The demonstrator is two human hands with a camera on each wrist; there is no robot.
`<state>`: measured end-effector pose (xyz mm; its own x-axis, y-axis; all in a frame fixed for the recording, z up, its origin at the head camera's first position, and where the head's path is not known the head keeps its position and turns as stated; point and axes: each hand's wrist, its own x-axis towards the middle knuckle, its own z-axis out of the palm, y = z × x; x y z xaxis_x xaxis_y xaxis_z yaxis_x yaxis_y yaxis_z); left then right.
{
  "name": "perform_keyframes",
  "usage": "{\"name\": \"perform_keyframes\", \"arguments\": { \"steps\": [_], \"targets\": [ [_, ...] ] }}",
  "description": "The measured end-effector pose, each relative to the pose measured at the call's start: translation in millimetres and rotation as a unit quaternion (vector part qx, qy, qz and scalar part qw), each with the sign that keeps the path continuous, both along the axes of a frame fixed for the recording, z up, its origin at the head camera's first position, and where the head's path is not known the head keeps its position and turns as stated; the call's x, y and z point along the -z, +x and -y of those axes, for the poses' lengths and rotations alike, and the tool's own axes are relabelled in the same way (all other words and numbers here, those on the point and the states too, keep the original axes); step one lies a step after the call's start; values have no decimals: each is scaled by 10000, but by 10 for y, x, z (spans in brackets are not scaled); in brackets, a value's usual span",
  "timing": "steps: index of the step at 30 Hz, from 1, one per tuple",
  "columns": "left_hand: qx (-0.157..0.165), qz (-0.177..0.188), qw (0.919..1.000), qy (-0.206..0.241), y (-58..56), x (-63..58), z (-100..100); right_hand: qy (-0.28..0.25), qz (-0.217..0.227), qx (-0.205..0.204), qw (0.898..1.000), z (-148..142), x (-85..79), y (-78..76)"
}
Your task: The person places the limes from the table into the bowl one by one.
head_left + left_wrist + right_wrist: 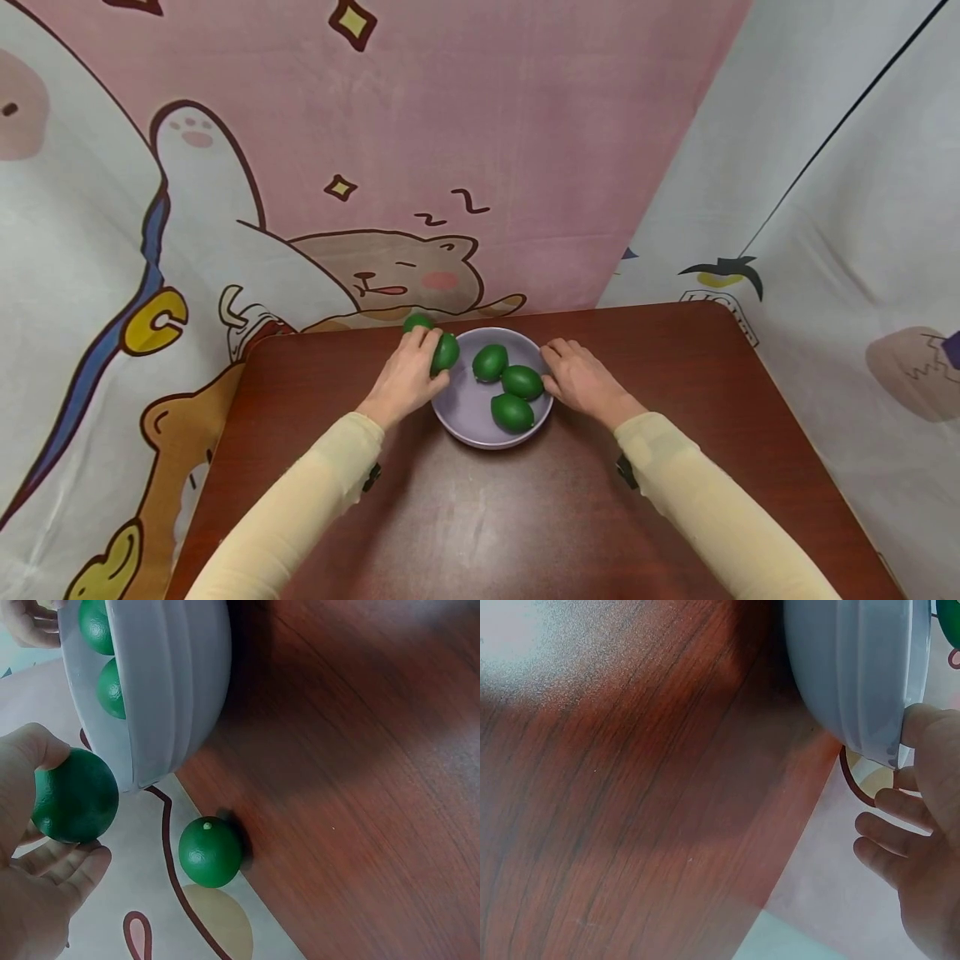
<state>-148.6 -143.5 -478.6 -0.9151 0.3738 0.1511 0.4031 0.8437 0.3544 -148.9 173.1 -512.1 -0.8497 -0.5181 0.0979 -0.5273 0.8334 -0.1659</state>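
A light purple bowl (459, 414) stands near the far edge of the table, with three green limes (522, 382) inside. My left hand (405, 379) holds another lime (77, 796) between thumb and fingers at the bowl's left rim. In the left wrist view, this lime is level with the rim. One more lime (211, 852) lies on the table beyond that hand, left of the bowl. On the opposite side my right hand (587, 382) grips the bowl's rim, thumb and index finger at the edge, the other fingers spread below it in the right wrist view.
The brown wooden table (480, 525) ends just behind the bowl. A pink and white cartoon cloth (540, 150) hangs behind it and along the sides.
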Motion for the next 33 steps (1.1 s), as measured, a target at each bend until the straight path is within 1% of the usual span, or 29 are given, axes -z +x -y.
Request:
{"name": "perform_keyframes", "arguments": {
  "steps": [3, 8, 18, 26, 33],
  "targets": [
    [40, -47, 10000, 1, 1, 4, -19, 12, 12, 13, 10000, -3, -2, 6],
    [109, -5, 9999, -21, 5, 25, -46, -2, 33, 23, 10000, -6, -9, 10],
    [178, -3, 9998, -51, 26, 66, -95, -76, -207, -101, 9997, -26, 29, 22],
    [265, 12, 9996, -21, 50, 96, -121, 29, 101, 2, 9999, -21, 25, 44],
    [307, 156, 9994, -62, 65, 108, -142, 31, 95, 22, 9999, -25, 30, 56]
  ]
}}
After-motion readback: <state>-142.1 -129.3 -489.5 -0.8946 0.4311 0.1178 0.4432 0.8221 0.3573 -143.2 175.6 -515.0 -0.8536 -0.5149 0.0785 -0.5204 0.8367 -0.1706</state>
